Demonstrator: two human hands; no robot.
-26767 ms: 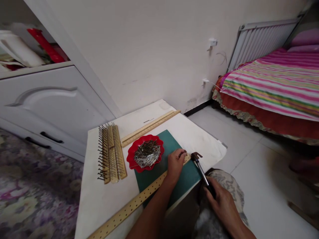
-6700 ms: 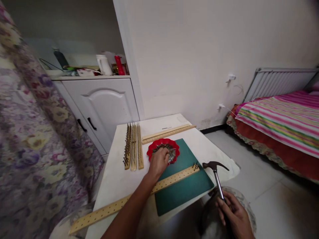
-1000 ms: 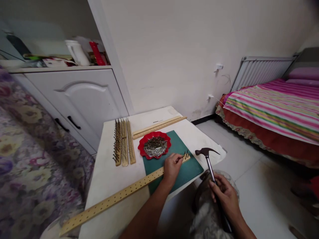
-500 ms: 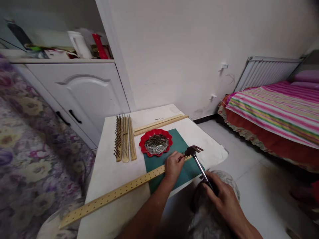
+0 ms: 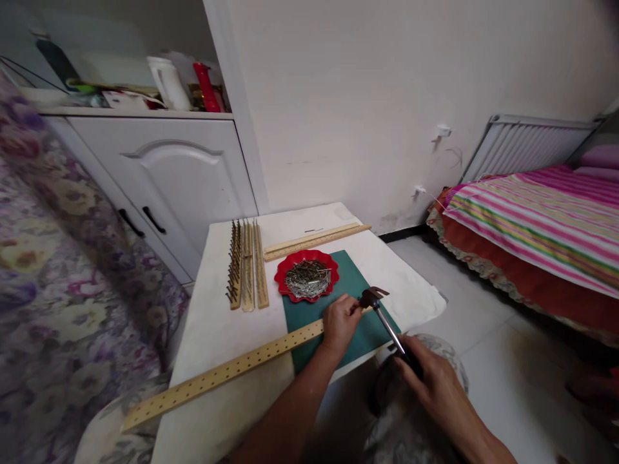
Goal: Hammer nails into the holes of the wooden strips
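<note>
A long wooden strip with rows of holes (image 5: 232, 370) lies aslant over a green mat (image 5: 358, 332) on a white table (image 5: 213, 328). My left hand (image 5: 341, 320) is closed in a pinch at the strip's far end, apparently on a nail too small to make out. My right hand (image 5: 430, 383) grips the handle of a hammer (image 5: 382, 312), whose dark head rests right by my left fingertips at the strip's end. A red dish of loose nails (image 5: 307, 281) sits just behind on the mat.
Three wooden strips studded with nails (image 5: 246, 272) lie at the table's left, two plain strips (image 5: 316, 240) at the back. A white cabinet (image 5: 169, 174) stands behind, a flowered sofa (image 5: 53, 270) on the left, a striped bed (image 5: 541, 219) and radiator (image 5: 527, 138) on the right.
A second ago the hammer was raised off the strip beside my left hand; it has come down, and its head now sits at the strip's end by my left fingers.
</note>
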